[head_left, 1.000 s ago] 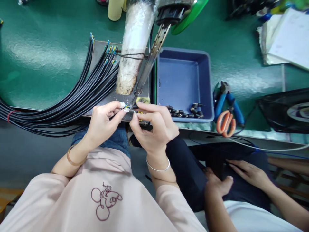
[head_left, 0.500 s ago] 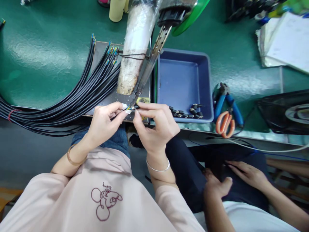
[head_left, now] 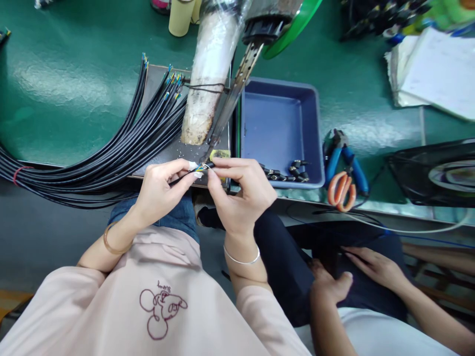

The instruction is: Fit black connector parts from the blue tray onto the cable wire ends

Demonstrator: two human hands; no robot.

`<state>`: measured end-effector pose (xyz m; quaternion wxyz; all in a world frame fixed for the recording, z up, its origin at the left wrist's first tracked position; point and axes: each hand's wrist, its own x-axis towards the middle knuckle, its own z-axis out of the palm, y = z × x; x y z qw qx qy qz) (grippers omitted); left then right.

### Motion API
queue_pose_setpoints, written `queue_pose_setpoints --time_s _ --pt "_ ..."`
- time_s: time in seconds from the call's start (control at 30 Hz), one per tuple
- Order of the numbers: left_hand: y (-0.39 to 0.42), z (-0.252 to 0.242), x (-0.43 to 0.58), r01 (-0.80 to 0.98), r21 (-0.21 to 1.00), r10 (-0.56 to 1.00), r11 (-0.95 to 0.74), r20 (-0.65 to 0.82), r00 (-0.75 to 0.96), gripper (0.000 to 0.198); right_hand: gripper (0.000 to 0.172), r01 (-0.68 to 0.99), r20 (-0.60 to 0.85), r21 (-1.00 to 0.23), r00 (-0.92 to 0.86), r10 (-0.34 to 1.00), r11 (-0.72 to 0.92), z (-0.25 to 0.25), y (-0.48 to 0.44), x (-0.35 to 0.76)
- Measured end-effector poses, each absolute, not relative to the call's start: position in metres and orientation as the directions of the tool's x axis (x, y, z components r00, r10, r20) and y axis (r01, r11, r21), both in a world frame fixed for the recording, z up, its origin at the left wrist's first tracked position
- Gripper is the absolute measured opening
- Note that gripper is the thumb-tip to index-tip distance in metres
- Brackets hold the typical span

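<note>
**Both hands pinched on one cable end, just left of the blue tray**

Far to the left of the shallow blue plastic tray [head_left: 319,128], a thick bundle of long black cables [head_left: 111,153] fans across the green tabletop [head_left: 67,89]. A thin red band [head_left: 18,170] ties the bundle at its left end, and short coloured wires show at the tips that point toward the tray.

Nearer the tray, at its lower left corner, the left hand [head_left: 159,190] is curled. Its thumb and forefinger are closed on a single black cable [head_left: 185,176] close to the cable's stripped end. A thin gold bangle sits on that wrist.

The stripped end lies between the two hands, just left of the tray's near corner and below a pale plastic-wrapped machine column [head_left: 210,74]. A perforated metal strip [head_left: 237,81] runs down beside the column toward the hands.

The right hand [head_left: 241,193] meets the left there. Its thumb and forefinger are pinched on the tip of the same cable and its other fingers are folded in — whether it also holds a small part I cannot tell. It wears a silver bangle.

Inside the tray, along its near wall, lie a few small black terminals [head_left: 293,173]. Just right of the tray rest blue-handled pliers [head_left: 349,158] and orange-handled cutters [head_left: 339,188], touching each other.

Below and right of the tray, a co-worker's two hands [head_left: 374,267] rest on dark trousers. Well to the tray's upper right sits a stack of white papers [head_left: 441,69].
</note>
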<state>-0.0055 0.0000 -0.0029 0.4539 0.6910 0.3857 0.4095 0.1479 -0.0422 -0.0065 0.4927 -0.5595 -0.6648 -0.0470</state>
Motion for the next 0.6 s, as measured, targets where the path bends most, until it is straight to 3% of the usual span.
queue_pose_setpoints --time_s 0.6 --pt "0.0034 -0.0008 -0.0039 0.148 0.938 0.906 -0.314 0.25 0.341 0.01 0.015 0.766 0.714 -0.51 0.122 0.69 0.392 -0.0032 -0.0365 0.1463"
